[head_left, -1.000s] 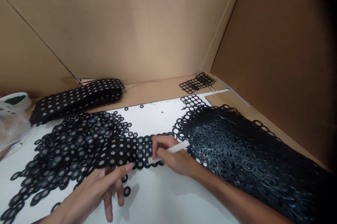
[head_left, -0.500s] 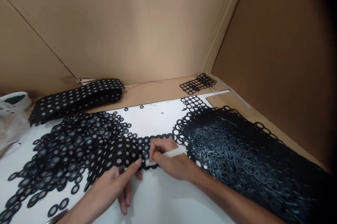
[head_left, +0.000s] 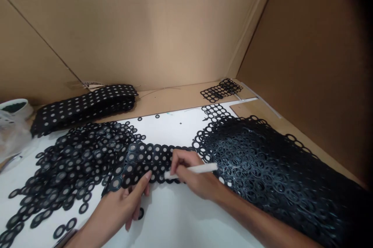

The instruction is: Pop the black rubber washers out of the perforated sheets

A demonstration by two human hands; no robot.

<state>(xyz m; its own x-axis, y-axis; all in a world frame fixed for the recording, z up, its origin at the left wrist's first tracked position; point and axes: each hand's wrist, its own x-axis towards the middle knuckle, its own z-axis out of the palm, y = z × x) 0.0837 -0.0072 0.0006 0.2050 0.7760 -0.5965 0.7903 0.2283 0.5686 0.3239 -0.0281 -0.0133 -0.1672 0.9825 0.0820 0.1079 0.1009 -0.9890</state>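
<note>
In the head view, a strip of joined black discs with pale centres (head_left: pixel 149 157) lies across the white board. My left hand (head_left: pixel 124 205) pinches its near edge, thumb on top and the other fingers curled below, partly hidden. A small round black piece (head_left: pixel 141 213) shows beside those fingers. My right hand (head_left: pixel 194 174) is closed around a slim white pen-like tool (head_left: pixel 204 168), whose tip touches or nearly touches the strip's lower edge. What the tip does to the discs is too small to tell.
Loose black discs (head_left: pixel 87 158) are heaped at left, black ring netting (head_left: pixel 256 162) at right. Behind lie a folded dotted black band (head_left: pixel 87 104) and a netting piece (head_left: pixel 221 90). A white bowl (head_left: pixel 25 110) and clear plastic bag (head_left: pixel 13 135) stand far left; cardboard walls (head_left: pixel 163 26) enclose the back.
My right hand has shifted slightly right, the white tool now tilted differently. My left hand has moved a little left, and the strip lies flatter, with more of its discs showing.
</note>
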